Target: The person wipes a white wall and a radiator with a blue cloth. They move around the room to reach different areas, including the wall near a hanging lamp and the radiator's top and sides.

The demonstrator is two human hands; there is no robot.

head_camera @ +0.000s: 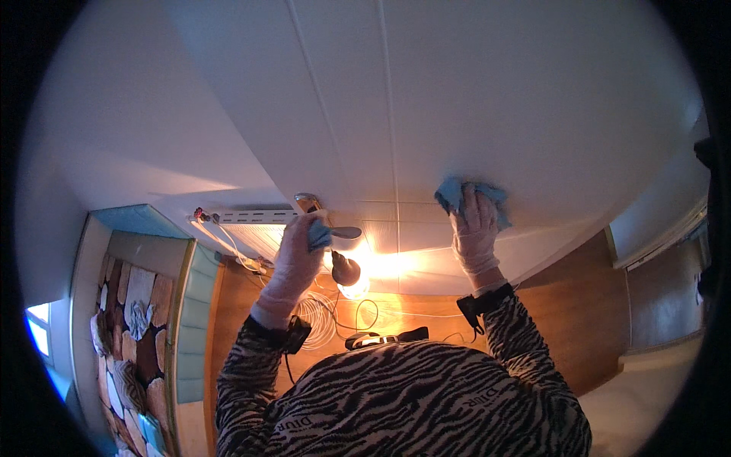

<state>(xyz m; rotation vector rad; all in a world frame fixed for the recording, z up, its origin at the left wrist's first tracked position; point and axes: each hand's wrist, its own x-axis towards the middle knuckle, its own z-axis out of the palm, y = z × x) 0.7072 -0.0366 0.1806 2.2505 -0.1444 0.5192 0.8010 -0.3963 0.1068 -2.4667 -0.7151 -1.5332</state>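
Note:
My right hand [475,228], in a thin whitish glove, presses a blue cloth [451,194] flat against the pale panelled wall [457,103]. In the same kind of glove, my left hand [300,243] is closed around a bunched blue cloth [319,235] and a tool with a rounded dark end [346,232], whose exact kind I cannot tell. A metal fitting [308,201] on the wall lies just beyond my left hand. Close to its right, below the tool's end, a lit work lamp [346,271] shines on the lower wall.
A white radiator [257,217] with a pipe and red valve [199,213] stands left. Coiled white cable [316,320] lies on the wooden floor [577,303]. Further left, a stone-patterned mat [157,354] bears several cloths. A doorway is at the right.

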